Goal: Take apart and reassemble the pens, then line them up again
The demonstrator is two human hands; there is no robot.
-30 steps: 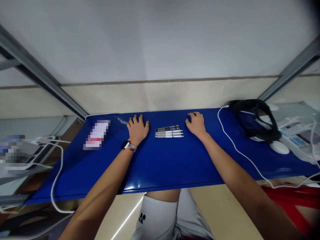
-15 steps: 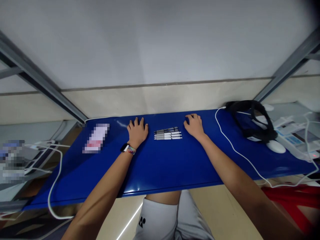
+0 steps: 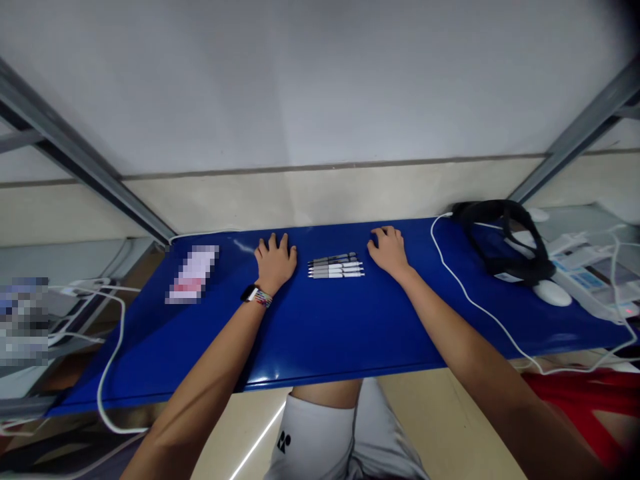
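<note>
My left hand (image 3: 276,267) lies palm down on the blue tabletop (image 3: 330,333), its fingers spread and nothing in it. A watch with a multicoloured band (image 3: 259,297) is on that wrist. Between my hands, several slim pens (image 3: 336,273) lie side by side, pointing left and right; the front ones have white and grey barrels, the rear ones look darker. To the right of the pens, my right hand (image 3: 389,252) rests on the table with loosely bent fingers, holding nothing visible. Neither hand touches the pens.
A blurred-out pink and white flat item (image 3: 194,275) lies left. At the right are a black headset with straps (image 3: 500,247), a white cable (image 3: 465,293) and a white device (image 3: 595,283). Grey metal posts (image 3: 100,157) flank the table; a wall (image 3: 320,193) stands behind.
</note>
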